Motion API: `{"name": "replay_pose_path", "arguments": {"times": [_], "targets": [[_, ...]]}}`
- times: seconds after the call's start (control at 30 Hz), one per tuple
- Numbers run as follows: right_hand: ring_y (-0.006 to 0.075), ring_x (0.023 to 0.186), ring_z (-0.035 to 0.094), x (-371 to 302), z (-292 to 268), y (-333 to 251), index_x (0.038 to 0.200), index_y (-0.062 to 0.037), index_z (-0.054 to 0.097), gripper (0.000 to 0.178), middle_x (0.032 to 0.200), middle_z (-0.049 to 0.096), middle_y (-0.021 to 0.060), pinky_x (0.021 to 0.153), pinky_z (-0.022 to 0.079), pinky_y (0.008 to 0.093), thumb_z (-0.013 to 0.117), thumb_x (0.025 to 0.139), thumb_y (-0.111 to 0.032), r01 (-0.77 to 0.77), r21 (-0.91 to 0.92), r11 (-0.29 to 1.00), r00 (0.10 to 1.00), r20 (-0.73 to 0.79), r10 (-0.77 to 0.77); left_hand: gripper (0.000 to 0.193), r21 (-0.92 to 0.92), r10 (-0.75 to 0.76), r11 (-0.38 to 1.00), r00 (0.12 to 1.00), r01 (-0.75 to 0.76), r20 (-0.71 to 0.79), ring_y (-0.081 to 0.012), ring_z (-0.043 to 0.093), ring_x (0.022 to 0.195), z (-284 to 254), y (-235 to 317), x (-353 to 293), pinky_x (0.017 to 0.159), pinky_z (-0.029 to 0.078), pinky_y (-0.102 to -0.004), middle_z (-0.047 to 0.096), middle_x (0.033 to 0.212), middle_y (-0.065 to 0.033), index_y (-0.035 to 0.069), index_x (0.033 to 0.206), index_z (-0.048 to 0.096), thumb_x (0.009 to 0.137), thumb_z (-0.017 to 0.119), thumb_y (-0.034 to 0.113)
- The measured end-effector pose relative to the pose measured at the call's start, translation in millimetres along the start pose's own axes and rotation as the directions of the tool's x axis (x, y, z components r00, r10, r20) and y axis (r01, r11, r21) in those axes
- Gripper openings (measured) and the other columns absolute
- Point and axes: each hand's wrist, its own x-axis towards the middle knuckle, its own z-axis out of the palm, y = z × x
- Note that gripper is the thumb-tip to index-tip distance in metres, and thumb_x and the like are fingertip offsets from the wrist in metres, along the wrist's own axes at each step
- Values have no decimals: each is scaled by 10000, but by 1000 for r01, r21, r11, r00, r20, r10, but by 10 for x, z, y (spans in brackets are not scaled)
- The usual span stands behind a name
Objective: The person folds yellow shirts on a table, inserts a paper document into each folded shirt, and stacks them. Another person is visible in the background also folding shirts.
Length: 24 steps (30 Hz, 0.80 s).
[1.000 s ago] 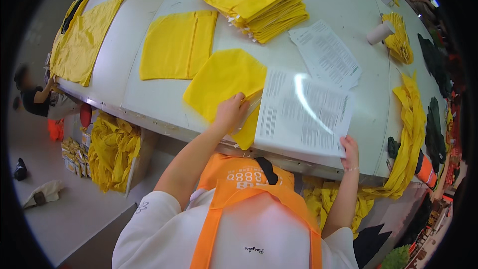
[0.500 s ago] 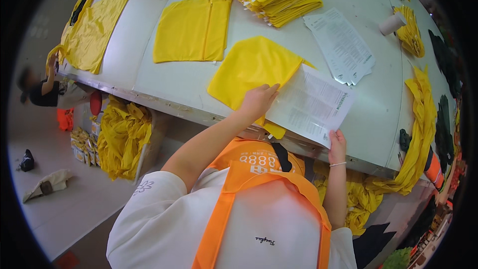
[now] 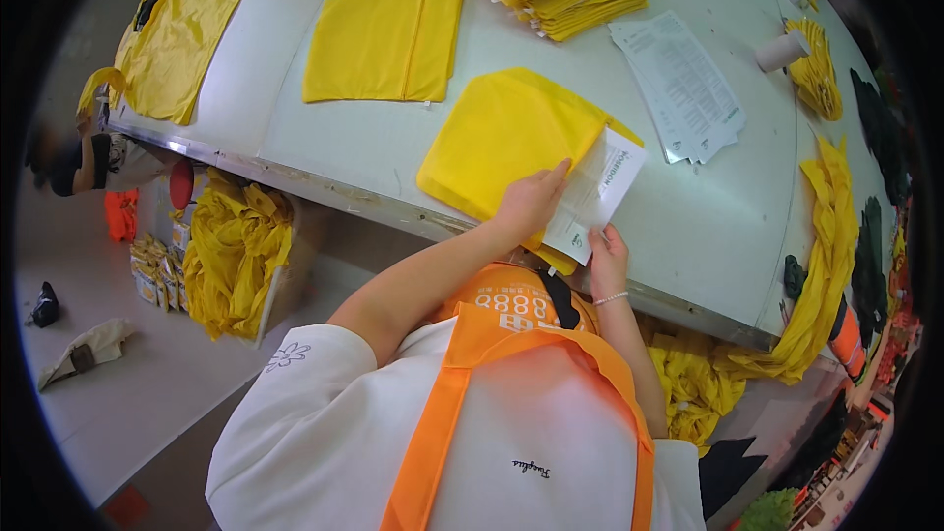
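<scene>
Item: yellow fabric bag (image 3: 506,143), lying at the counter (image 3: 324,152) front edge. We are pressing it with our left hand (image 3: 531,202), fingers spread flat, while our right hand (image 3: 607,258) is pinching the printed leaflet (image 3: 597,193), seemingly half-inserted; folding apparently remaining.

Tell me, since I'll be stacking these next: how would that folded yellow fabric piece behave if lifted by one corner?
The yellow fabric piece looks thin and lies flat, so it would probably droop and unfold. It seems light; the left hand pins it without visible effort.
</scene>
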Motion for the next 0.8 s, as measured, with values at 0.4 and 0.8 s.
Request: {"name": "replay_pose_path", "arguments": {"times": [0.4,0.8], "targets": [[73,773,562,39,-101,-65,1024,26,579,161,909,628,46,711,455,220,511,898,-47,-25,-83,996,999,30,28,373,-48,-26,998,997,30,74,-359,603,783,17,-81,-22,675,488,-393,622,881,-208,26,1242,492,886,518,131],[137,831,588,279,-93,91,1073,48,576,262,981,637,79,776,464,274,561,881,-129,-185,-212,960,982,4,190,355,172,61,984,997,-52,-48,-331,574,870,-235,-428,284,756,463,-407,607,937,-153,43,1105,582,829,605,265]]}}
